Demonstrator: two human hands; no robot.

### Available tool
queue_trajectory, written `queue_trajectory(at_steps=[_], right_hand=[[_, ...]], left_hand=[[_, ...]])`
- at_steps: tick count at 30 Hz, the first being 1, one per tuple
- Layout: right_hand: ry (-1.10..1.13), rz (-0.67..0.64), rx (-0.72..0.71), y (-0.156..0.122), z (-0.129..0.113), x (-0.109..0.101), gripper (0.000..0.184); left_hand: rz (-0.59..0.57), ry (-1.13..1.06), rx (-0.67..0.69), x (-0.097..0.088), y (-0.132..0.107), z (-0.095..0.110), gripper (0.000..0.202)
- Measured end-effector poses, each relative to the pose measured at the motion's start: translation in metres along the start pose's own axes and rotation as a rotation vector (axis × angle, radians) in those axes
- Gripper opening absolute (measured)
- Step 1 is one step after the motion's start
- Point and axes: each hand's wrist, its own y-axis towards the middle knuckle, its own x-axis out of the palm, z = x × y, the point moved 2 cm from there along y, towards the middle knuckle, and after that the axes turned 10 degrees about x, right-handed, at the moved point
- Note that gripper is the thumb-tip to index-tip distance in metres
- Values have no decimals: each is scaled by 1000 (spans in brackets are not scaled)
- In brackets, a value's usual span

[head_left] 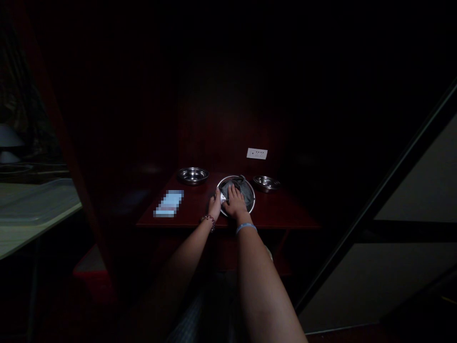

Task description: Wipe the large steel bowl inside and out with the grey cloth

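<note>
A shiny metal bowl [253, 202] is tipped toward me over the dark red tabletop. My left hand [214, 206] grips its left rim, with a beaded bracelet on the wrist. Inside the bowl lies a crumpled grey cloth [247, 191]. My right hand [235, 202] rests on this cloth with its fingers stretched out, pressing it against the inner wall. The wrist carries a light blue band. Fingers of my left hand behind the rim are hidden.
Two more metal bowls stand on the red tabletop [200, 216], one bowl [193, 176] at back left and another bowl [266, 184] at right. A pixelated light patch [169, 203] lies left. A white socket plate [257, 153] is on the back wall.
</note>
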Motion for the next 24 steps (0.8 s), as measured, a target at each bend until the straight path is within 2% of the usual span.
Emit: queue_trajectory(at_steps=[12, 20, 24], right_hand=[[39, -32, -9, 1, -1, 0, 92], [45, -7, -15, 2, 0, 1, 91], [45, -22, -7, 1, -2, 0, 91]], left_hand=[[6, 7, -3, -2, 2, -2, 56], [41, 10, -44, -1, 1, -3, 58], [18, 12, -39, -1, 2, -3, 57]])
